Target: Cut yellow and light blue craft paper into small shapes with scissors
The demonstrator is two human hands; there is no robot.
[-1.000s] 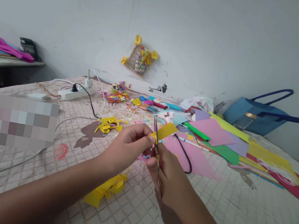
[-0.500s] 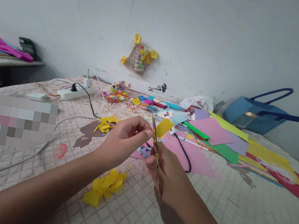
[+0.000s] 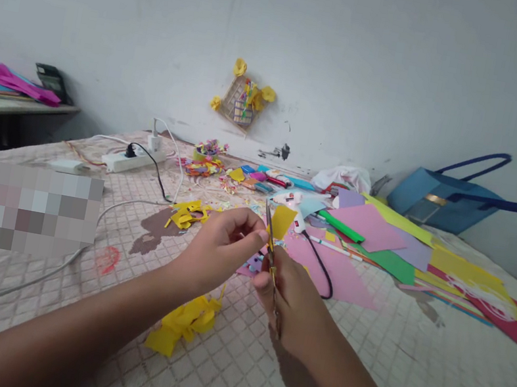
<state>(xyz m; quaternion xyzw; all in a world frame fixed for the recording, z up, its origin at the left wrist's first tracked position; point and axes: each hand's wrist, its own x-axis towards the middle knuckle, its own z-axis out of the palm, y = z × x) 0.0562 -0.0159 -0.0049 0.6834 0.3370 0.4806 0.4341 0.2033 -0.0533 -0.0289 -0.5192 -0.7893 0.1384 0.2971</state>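
Observation:
My left hand (image 3: 230,242) pinches the edge of a small piece of yellow paper (image 3: 283,222) between thumb and fingertips. Wrapped round the handles of a pair of scissors (image 3: 272,246), my right hand (image 3: 295,293) holds them with the blades pointing up and away. The blades cross the yellow paper, close to my left fingertips. Below my left wrist lies a heap of yellow paper pieces (image 3: 185,324). More yellow scraps (image 3: 188,213) sit beyond my left hand. A white glue gun (image 3: 298,217) with a black cord lies behind the paper.
Coloured sheets (image 3: 377,228) spread to the right, partly over a pink sheet (image 3: 326,265). A blue bag (image 3: 445,200) stands at the wall. On the left are a power strip (image 3: 131,161) and a grey cable (image 3: 84,243). A stick frame with yellow flowers (image 3: 243,104) hangs on the wall.
The yellow piece has turned slightly between the blades and my left fingers. Both hands keep their hold. The whole view has shifted a little.

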